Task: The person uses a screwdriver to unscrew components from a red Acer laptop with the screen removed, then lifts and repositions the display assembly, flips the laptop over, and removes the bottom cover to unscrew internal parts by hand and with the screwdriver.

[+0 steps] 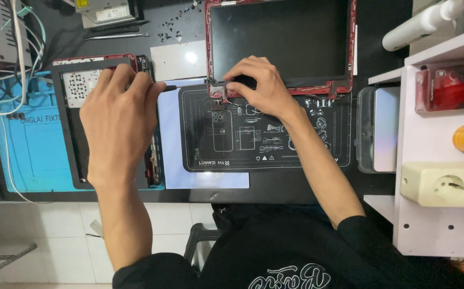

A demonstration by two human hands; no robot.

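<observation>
Black work mat (274,152) with white line drawings lies on the dark bench, blue silicone mat (34,155) at far left under a black bezel frame (68,139). Loose screws (170,33) scattered up top, white socket strip (446,184) at right. Red-edged laptop screen panel (280,40) rests at the mat's upper edge. Right hand (258,85) curled, fingertips pressing the panel's lower left hinge corner. Left hand (117,120) clenched around a thin dark tool (168,88), tip pointing toward the hinge; can't tell what kind of tool.
</observation>
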